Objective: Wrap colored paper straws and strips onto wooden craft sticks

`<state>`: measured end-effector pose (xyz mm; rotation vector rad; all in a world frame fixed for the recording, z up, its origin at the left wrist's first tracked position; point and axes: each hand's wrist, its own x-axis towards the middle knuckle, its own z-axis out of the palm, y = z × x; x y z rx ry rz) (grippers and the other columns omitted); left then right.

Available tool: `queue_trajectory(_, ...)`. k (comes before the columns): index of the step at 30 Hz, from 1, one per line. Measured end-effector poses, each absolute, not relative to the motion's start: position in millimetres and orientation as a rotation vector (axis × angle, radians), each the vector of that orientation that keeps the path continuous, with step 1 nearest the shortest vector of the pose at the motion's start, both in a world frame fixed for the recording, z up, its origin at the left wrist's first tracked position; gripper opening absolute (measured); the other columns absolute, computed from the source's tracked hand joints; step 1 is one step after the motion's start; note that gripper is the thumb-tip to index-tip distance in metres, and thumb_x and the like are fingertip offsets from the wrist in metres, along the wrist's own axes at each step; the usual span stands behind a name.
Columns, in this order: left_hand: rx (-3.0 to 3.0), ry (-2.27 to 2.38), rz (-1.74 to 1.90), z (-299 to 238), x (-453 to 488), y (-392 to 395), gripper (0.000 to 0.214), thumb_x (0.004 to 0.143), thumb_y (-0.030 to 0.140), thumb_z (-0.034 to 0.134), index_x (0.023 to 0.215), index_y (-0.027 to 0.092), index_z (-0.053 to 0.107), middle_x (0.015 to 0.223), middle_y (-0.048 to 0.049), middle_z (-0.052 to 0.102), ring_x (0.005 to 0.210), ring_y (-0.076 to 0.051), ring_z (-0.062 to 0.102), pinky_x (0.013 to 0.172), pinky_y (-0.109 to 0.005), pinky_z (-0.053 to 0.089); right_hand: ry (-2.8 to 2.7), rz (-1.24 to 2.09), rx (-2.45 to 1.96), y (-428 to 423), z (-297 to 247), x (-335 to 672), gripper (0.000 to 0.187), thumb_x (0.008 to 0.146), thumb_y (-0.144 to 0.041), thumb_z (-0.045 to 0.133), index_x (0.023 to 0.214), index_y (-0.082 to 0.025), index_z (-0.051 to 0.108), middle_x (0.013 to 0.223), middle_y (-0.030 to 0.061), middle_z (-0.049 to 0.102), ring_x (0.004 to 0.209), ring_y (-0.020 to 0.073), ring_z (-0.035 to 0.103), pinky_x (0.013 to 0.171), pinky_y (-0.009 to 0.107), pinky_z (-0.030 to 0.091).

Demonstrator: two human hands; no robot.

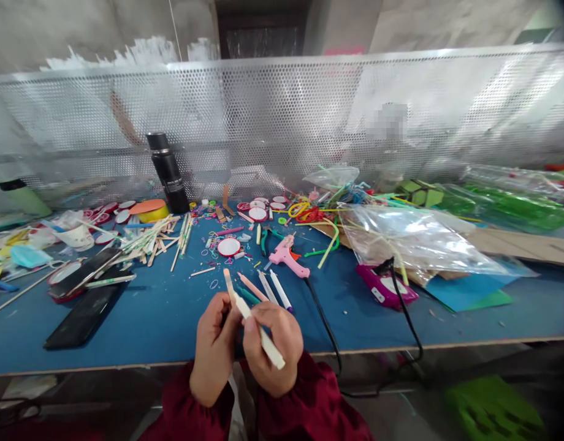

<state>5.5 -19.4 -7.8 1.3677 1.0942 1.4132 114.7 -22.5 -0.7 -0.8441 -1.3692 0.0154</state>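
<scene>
Near the table's front edge, my left hand [213, 352] pinches a flat wooden craft stick [228, 280], its end pointing up and away. A cream-coloured marker pen [273, 350] lies slanted in the closed fingers of my right hand [282, 343]. The pen's front end meets the lower part of the stick; whether its tip presses on it is too small to tell. Just beyond my hands lie several more pens: a peach one [252, 285], two white ones [281, 291] and a teal one partly hidden by my fingers.
A pink glue gun [286, 256] rests ahead, its black cable running over the front edge. Right stand a magenta device [385, 288] and plastic bags [415, 236]. Left are craft sticks [160, 242], a black phone [86, 315] and a black bottle [168, 174]. Perforated metal panel [263, 116] behind.
</scene>
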Motion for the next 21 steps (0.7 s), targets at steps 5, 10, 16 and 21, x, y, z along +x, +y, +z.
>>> queue_trajectory(5,1.357,1.093,1.439,-10.6,5.6,-18.6,0.027,0.095,0.042,0.062,0.082,0.019,0.058,0.074,0.0028,0.053,0.069,-0.013,0.045,0.064,-0.022,0.042,-1.436,0.074,-0.860,-21.8,1.9,115.1,0.012,0.090,-0.012,0.056,0.083,-0.022,0.056,0.072,-0.0001,0.067,0.068,0.0147,0.067,0.066,0.027,0.053)
queue_trajectory(10,1.389,1.126,1.384,-8.9,5.6,-19.5,0.027,0.098,0.043,0.058,0.085,0.019,0.061,0.071,0.0027,0.054,0.068,-0.013,0.048,0.064,-0.022,0.042,-1.349,0.022,-0.911,-21.6,3.9,115.7,0.014,0.091,-0.010,0.055,0.083,-0.022,0.056,0.072,0.0000,0.066,0.066,0.0143,0.066,0.064,0.027,0.053)
queue_trajectory(16,1.363,1.096,1.430,-7.1,7.9,-20.4,0.027,0.096,0.043,0.060,0.084,0.018,0.062,0.076,0.0007,0.059,0.071,-0.014,0.050,0.067,-0.023,0.045,-1.406,0.049,-0.852,-21.7,-0.4,115.1,0.012,0.089,-0.011,0.057,0.085,-0.022,0.057,0.074,0.0003,0.068,0.070,0.0151,0.068,0.068,0.028,0.055)
queue_trajectory(21,1.358,1.098,1.447,-6.1,9.2,-21.2,0.030,0.094,0.042,0.063,0.077,0.019,0.057,0.071,0.0025,0.050,0.067,-0.013,0.044,0.061,-0.022,0.042,-1.439,0.069,-0.845,-21.1,0.1,114.7,0.013,0.089,-0.010,0.058,0.083,-0.022,0.057,0.073,-0.0004,0.068,0.068,0.0147,0.068,0.067,0.027,0.054)
